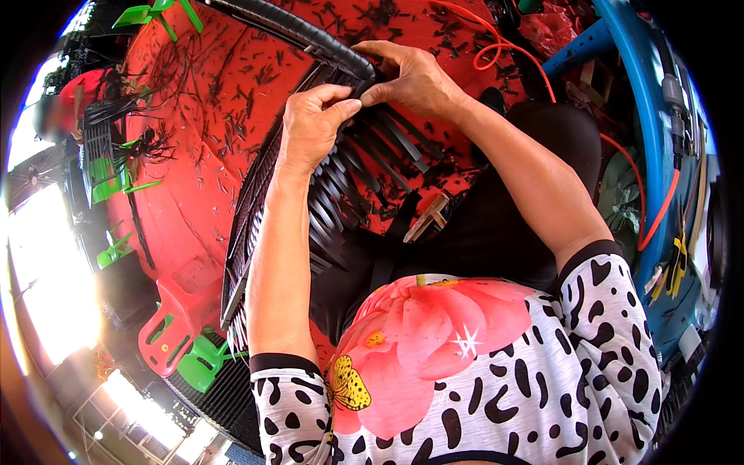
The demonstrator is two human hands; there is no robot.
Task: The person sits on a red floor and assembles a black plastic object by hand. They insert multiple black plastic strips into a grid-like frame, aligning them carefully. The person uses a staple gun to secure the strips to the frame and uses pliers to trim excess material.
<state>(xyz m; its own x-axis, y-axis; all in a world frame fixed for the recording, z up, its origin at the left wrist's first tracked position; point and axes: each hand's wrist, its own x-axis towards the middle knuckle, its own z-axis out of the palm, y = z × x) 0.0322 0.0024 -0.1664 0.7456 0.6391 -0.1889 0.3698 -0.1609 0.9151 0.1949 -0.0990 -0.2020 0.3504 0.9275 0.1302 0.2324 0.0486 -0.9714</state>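
Both my hands pinch black strips at the upper rim of the woven black basket panel [256,209]: left hand [310,128] beside right hand [415,77], the red floor [201,116] open leftward, strewn with offcuts.

No packages, labels, signs or screens here — none visible.
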